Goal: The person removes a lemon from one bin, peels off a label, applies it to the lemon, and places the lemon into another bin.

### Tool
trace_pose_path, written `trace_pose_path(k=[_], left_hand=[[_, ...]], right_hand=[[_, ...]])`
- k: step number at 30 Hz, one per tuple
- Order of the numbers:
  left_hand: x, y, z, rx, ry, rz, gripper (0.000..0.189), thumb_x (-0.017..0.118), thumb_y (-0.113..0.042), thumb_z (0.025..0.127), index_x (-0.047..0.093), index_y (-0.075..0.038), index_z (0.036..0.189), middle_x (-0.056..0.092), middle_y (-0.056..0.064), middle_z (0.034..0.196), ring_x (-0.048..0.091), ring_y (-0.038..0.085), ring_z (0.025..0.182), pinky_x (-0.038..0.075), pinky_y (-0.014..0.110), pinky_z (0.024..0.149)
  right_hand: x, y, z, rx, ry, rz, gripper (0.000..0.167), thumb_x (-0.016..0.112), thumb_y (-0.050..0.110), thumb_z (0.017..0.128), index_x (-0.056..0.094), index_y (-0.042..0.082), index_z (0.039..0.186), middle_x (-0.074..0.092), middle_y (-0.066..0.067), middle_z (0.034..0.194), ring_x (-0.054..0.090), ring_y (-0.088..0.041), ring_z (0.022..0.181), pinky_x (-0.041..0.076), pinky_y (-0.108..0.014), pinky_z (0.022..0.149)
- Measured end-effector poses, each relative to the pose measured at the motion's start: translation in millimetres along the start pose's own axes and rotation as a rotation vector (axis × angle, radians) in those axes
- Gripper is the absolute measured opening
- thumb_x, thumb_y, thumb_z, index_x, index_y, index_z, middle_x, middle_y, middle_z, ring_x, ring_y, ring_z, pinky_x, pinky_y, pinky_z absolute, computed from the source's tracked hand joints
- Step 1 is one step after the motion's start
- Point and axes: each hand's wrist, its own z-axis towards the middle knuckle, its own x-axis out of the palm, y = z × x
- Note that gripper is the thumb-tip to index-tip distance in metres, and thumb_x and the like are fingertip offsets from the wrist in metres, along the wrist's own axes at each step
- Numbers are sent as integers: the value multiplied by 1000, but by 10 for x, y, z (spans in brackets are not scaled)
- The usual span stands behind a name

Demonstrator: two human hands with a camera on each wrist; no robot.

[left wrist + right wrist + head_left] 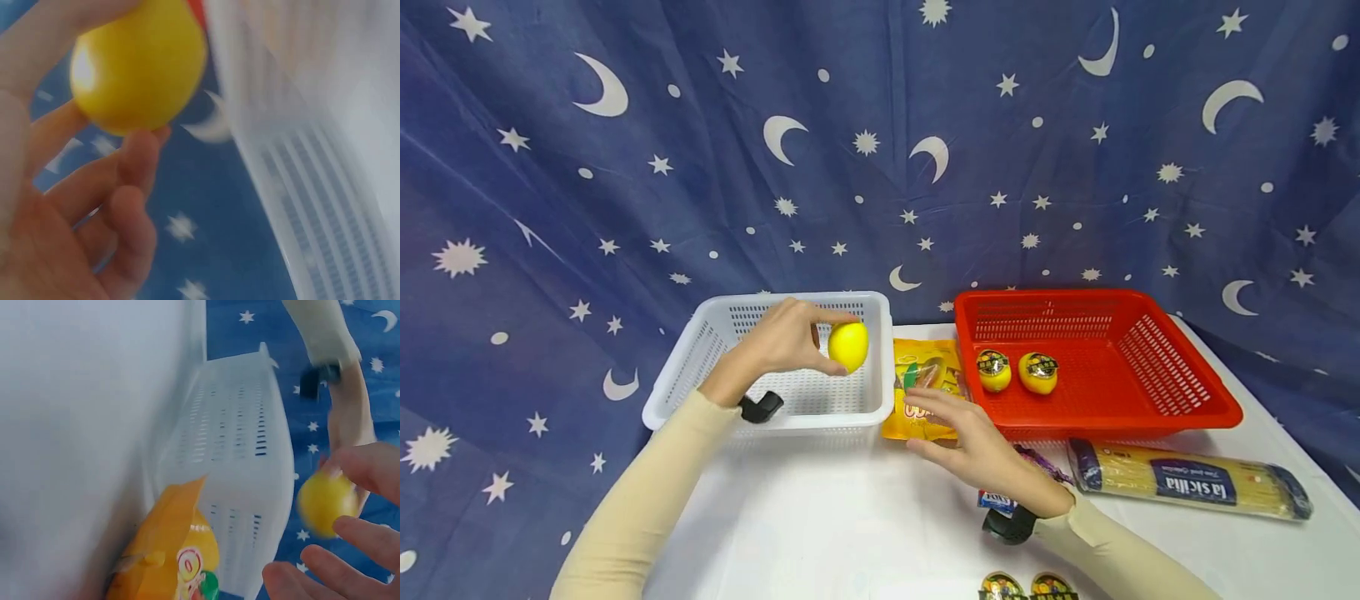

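My left hand [786, 337] pinches a yellow lemon [848, 347] between thumb and fingers, above the right side of the white basket [715, 333]. In the left wrist view, the smooth lemon [140, 69] sits at the fingertips, beside the basket's slotted wall [312, 212]. My right hand [973, 437] is held over the table with fingers apart and nothing in them. Its fingertips overlap a yellow snack bag [917, 421] in the head view; whether they touch it I cannot tell. The right wrist view shows the bag [162, 550] against the white basket.
A red basket [1120, 396] stands on the right with two labelled lemons [1037, 375] inside. In front of it lies a pack of spaghetti [1195, 479]. A blue packet [997, 502] is partly hidden by my right wrist. Two more labelled round items [1002, 586] show at the bottom edge.
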Motion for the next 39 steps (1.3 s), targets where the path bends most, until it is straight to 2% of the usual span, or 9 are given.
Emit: trace_pose_path(k=[3,5,7,12,17,20,28,38,39], left_hand=[[88,-258,-340,90,-104,-120,72,97,-38,61,73,-30,129,80,-7,88,60,3,61,46,23,56],[263,-418,-552,143,-156,-237,73,99,-33,59,74,-26,127,81,-7,98,62,2,62,45,20,52],[507,-570,-729,144,-158,-378,73,99,-30,59,75,-24,127,81,-5,102,62,2,60,45,20,48],[1197,-825,-961,-24,-39,-603,71,98,-34,64,72,-29,129,79,0,85,59,-1,54,45,20,47],[1593,-854,-963,-146,27,-579,69,98,-35,64,74,-23,128,72,-5,65,50,-3,42,42,20,42],[1674,-838,-946,-167,22,-537,70,98,-38,63,74,-21,127,62,-10,51,46,-4,39,39,20,39],[1724,-842,-938,-175,50,-476,76,94,-48,66,70,-21,133,45,-16,44,36,-2,41,30,18,42],[1692,-916,-937,-185,78,-375,82,89,-52,72,61,-23,143,36,-13,44,27,3,43,26,21,45],[1689,-925,-942,-180,75,-349,82,88,-53,72,61,-23,144,45,-12,48,30,3,46,29,21,48]], right_hand=[[-91,-30,-173,53,4,129,55,78,26,92,60,17,143,59,-12,148,60,-34,132,58,-45,97],[-132,-56,-294,100,13,188,55,77,27,92,59,17,143,61,-12,145,63,-35,128,58,-42,96],[-154,-92,-414,136,28,212,55,77,27,93,58,15,143,62,-12,143,64,-36,126,58,-40,97],[-131,-199,-657,163,74,227,58,76,27,94,55,9,145,59,-17,144,62,-40,126,59,-36,96],[-48,-283,-744,120,128,179,63,73,32,96,52,4,148,56,-22,148,64,-40,124,60,-38,91],[13,-309,-743,94,154,124,64,72,37,96,54,2,146,59,-21,146,69,-36,118,62,-33,86],[151,-317,-702,60,155,37,53,74,36,94,64,7,138,69,-12,135,73,-27,110,60,-21,77],[162,-312,-672,71,110,-33,49,79,31,90,69,10,133,74,-7,127,75,-23,102,60,-21,74],[150,-304,-678,79,114,-32,50,79,33,91,68,9,133,74,-8,128,75,-23,102,60,-22,75]])
